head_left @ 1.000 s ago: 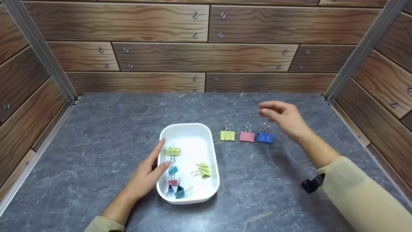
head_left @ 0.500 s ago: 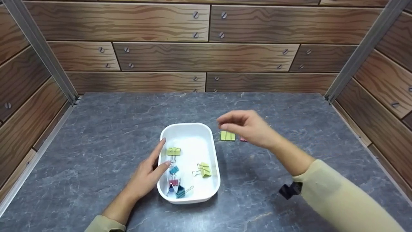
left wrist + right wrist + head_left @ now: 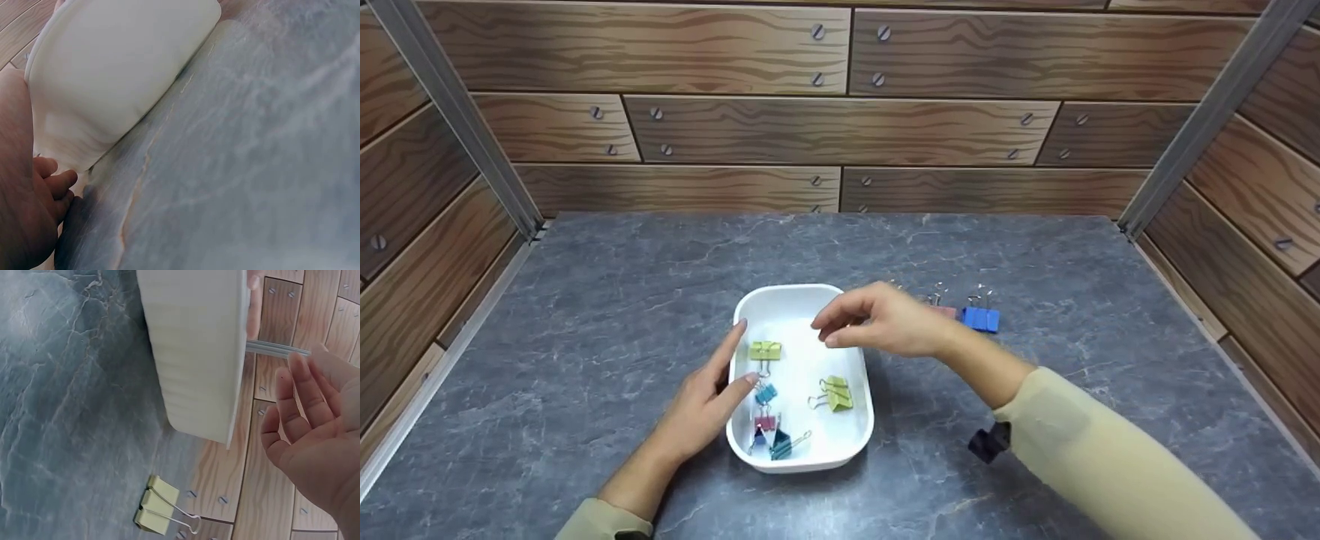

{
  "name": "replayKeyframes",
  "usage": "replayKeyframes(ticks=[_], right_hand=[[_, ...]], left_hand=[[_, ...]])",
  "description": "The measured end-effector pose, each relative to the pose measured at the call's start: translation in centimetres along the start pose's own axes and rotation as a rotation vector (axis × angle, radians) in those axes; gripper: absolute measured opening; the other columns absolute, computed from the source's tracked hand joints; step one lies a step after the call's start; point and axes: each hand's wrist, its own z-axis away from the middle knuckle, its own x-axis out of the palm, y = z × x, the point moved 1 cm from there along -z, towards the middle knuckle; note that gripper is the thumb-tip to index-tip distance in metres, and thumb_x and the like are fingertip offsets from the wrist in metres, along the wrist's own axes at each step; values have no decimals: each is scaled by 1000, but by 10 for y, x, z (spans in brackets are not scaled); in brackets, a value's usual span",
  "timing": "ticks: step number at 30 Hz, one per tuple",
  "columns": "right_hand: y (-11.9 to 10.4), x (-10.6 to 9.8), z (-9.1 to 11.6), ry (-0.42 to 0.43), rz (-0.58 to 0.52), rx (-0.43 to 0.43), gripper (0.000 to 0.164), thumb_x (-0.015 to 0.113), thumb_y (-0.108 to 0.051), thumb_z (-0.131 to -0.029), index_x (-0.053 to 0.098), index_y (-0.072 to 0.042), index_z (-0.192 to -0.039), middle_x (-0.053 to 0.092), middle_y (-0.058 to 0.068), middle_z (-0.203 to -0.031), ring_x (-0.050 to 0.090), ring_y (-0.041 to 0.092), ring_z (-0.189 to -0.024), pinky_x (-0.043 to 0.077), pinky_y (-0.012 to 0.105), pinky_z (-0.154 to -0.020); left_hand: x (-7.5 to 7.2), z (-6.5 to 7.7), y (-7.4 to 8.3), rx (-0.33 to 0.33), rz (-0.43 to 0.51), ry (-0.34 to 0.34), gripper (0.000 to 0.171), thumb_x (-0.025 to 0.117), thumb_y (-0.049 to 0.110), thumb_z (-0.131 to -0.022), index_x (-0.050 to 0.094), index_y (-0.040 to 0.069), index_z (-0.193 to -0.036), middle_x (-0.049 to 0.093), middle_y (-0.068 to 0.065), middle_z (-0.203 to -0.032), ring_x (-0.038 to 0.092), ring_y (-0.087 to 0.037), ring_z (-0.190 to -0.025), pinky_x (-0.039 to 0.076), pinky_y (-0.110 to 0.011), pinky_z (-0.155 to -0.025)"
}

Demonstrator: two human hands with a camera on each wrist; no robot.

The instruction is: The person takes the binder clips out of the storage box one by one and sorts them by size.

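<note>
A white plastic tray (image 3: 799,466) stands on the table with several binder clips lying in it. My left hand (image 3: 694,412) rests along its left rim, fingers and thumb extended. Over the right rim, my right hand (image 3: 889,322) hovers with loosely bent fingers, and nothing shows between them. Nearest to it inside the tray is a yellow-green binder clip (image 3: 838,394). Along the left side lie another yellow-green clip (image 3: 765,350), a small teal clip (image 3: 766,394), a pink clip (image 3: 765,423) and a dark teal clip (image 3: 781,445).
Right of the tray, a blue binder clip (image 3: 981,319) and a partly covered pink one (image 3: 946,310) stand in a row. A larger yellow-green clip (image 3: 157,503) there is mostly hidden by my right hand in the head view. Wood-patterned walls (image 3: 735,127) enclose the marbled grey table (image 3: 660,262).
My right hand has moved left from above the blue clip, past the row, to over the tray's right rim. My left hand and the clips have stayed put.
</note>
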Motion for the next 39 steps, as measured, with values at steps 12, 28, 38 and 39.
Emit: replayKeyframes(ticks=[12, 28, 38, 39], right_hand=[[13, 13, -12, -193, 165, 24, 27, 81, -10, -94, 80, -7, -120, 79, 5, -108, 70, 12, -101, 56, 46, -97], [25, 23, -17, -306, 329, -71, 30, 85, -12, -91, 81, -8, -120, 80, 0, -112, 71, 18, -110, 50, 42, -104], [26, 28, -14, -284, 386, -19, 30, 85, -14, -91, 82, -14, -121, 78, -12, -113, 62, 13, -111, 33, 44, -114], [26, 28, -14, -284, 387, -18, 29, 85, -14, -91, 83, -14, -120, 78, -12, -113, 62, 15, -111, 33, 45, -114]], left_hand=[[-1, 1, 0, -5, 8, -7, 73, 64, 32, -108, 27, 31, -170, 34, -7, -170, 39, -28, -152, 33, -53, -122], [-2, 0, -1, 14, 22, -4, 72, 64, 30, -108, 28, 29, -170, 45, -13, -164, 54, -26, -138, 41, -54, -115], [-1, 0, -2, 15, 10, -3, 73, 65, 30, -107, 28, 30, -170, 36, -9, -169, 42, -27, -150, 34, -54, -120], [-1, 1, -2, 14, 10, -1, 73, 65, 30, -107, 28, 30, -170, 36, -9, -169, 41, -27, -150, 33, -54, -121]])
